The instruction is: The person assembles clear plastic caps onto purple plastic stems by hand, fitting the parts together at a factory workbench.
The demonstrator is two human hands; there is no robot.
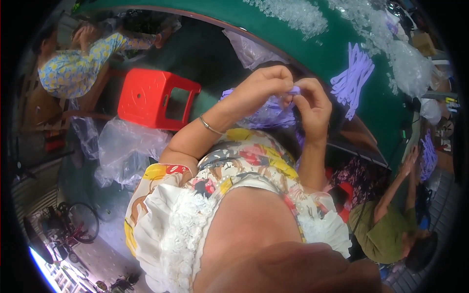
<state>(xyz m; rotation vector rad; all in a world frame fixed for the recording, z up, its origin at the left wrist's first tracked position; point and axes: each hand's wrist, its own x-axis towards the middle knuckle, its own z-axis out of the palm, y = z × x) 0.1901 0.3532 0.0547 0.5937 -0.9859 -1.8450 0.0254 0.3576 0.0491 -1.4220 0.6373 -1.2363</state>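
My left hand (261, 88) and my right hand (312, 105) meet in front of my chest and pinch one small lilac plastic piece (293, 91) between their fingertips. A thin metal bangle (210, 126) sits on my left wrist. Under my hands, in my lap, lies a clear bag of lilac pieces (266, 115). A stack of long lilac plastic strips (352, 78) rests on the green table (312, 49) just beyond my right hand.
A red plastic stool (154, 97) stands to my left, with crumpled clear bags (124, 151) below it. One person in a yellow patterned top (73, 68) sits at upper left; another in an olive shirt (386, 229) works at lower right. Clear plastic heaps (386, 44) cover the table's far side.
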